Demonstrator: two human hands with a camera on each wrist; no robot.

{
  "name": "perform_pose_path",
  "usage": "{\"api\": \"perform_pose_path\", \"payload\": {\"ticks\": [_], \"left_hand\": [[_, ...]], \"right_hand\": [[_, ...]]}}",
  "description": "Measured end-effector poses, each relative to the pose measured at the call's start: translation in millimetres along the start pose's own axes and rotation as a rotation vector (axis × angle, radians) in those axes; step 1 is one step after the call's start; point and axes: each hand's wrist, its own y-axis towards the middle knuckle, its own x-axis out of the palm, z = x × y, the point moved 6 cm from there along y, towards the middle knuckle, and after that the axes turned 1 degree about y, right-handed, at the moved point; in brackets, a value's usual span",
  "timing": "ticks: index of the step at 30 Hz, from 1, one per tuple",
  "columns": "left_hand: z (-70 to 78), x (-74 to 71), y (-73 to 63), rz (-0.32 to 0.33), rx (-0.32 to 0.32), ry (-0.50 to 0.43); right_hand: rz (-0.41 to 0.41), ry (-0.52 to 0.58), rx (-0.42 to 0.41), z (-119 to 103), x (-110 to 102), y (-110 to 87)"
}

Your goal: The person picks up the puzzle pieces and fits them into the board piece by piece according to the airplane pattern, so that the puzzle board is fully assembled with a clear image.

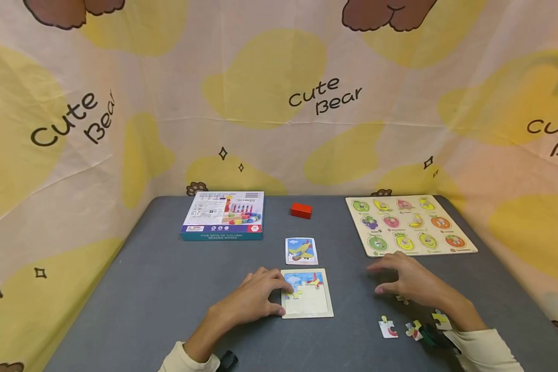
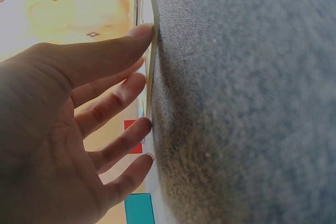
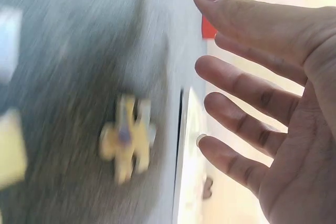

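Observation:
A jigsaw puzzle board lies on the table, its top rows partly filled with blue sky and plane pieces and its lower part bare wood. My left hand touches the board's left side, the thumb at its edge and the index finger over the filled pieces. My right hand hovers over the table with nothing in it, fingers apart and loosely extended. Below it lies a loose puzzle piece, blurred in the right wrist view. Nearer me are more pieces, among them a white and red one.
A picture card of a yellow plane lies just beyond the board, with a red block behind it. A boxed bead set lies at the back left. At the back right is a wooden fruit board. Patterned cloth walls surround the table.

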Motion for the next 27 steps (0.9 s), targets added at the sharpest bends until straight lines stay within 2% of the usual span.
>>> {"api": "perform_pose_path", "payload": {"ticks": [11, 18, 23, 27], "left_hand": [[-1.4, 0.7, 0.3, 0.000, 0.014, 0.008], [-0.7, 0.6, 0.7, -0.012, 0.008, -0.003], [-1.0, 0.5, 0.7, -0.015, 0.008, -0.007], [-1.7, 0.9, 0.7, -0.023, 0.003, -0.015]], "right_hand": [[0.041, -0.024, 0.092, 29, -11, -29.5], [0.037, -0.042, 0.078, 43, -12, -38.9], [0.004, -0.039, 0.098, 47, -10, -42.0], [0.011, -0.024, 0.092, 47, -10, -43.3]]}}
